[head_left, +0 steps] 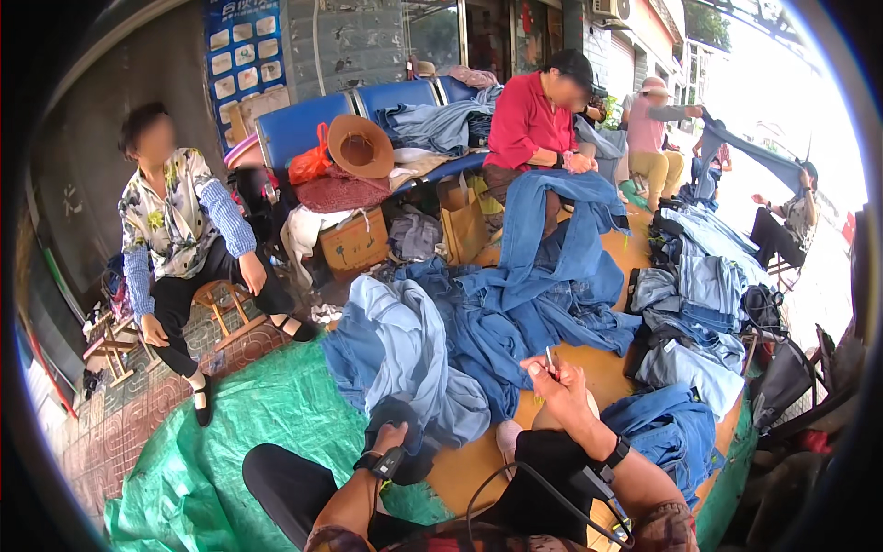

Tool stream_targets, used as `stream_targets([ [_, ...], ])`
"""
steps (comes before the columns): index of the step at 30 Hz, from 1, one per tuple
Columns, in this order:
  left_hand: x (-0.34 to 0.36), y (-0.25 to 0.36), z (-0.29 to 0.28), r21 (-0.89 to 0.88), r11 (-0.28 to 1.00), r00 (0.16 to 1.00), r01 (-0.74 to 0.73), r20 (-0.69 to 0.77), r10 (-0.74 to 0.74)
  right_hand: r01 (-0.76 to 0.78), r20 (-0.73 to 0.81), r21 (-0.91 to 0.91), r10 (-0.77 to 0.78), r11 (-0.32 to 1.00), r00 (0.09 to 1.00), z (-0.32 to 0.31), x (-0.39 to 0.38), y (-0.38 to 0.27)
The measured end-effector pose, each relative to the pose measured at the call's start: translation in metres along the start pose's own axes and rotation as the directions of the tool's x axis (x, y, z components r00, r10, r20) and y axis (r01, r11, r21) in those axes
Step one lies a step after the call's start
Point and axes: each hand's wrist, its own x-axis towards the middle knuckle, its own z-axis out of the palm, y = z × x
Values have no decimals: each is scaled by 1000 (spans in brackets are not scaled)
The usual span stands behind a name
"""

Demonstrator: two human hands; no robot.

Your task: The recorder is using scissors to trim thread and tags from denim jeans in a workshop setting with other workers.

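Observation:
My left hand [387, 445], at lower centre, is closed on a dark blue denim garment [407, 467]. My right hand [568, 397], raised at the lower right of centre, has its fingers wrapped round a small metal tool [552, 362], likely snips. Just beyond my hands lies a loose heap of light blue jeans [409, 359] and mid-blue jeans [524, 308]. Beside my right forearm is another pile of blue jeans [658, 428]. My legs in black trousers show below, with a cable looping near my right arm.
A green tarp [230, 478] and yellow board [578, 351] cover the ground. A seated person [179, 239] is at left; another in red [529, 120] handles jeans ahead. Folded jeans [699, 294] line the right, with more people behind. Blue chairs [303, 129] hold clothes and hats, above cardboard boxes [354, 241].

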Motion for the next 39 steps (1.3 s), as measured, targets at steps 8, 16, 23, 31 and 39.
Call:
stream_targets([
  [8, -6, 166, -130, -629, 758, 982, -174, -163, 90, 39, 108, 66, -46, 997, 993, 6, 17, 7],
  [16, -82, 324, -277, -524, 577, 778, -627, -468, 420, 291, 81, 36, -293, 956, 953, -12, 55, -50],
  [23, -128, 333, -270, -893, 256, 714, -371, -98, 693, 510, 254, 133, -526, 850, 811, 10, 86, -88],
  [31, -166, 346, -287, -984, 91, 574, -151, -13, 819, 354, 623, 322, -478, 878, 619, 62, 122, -4],
  [39, -134, 320, -312, -779, 400, 690, -483, -58, 721, 106, 456, 29, -108, 994, 884, 3, 130, -21],
])
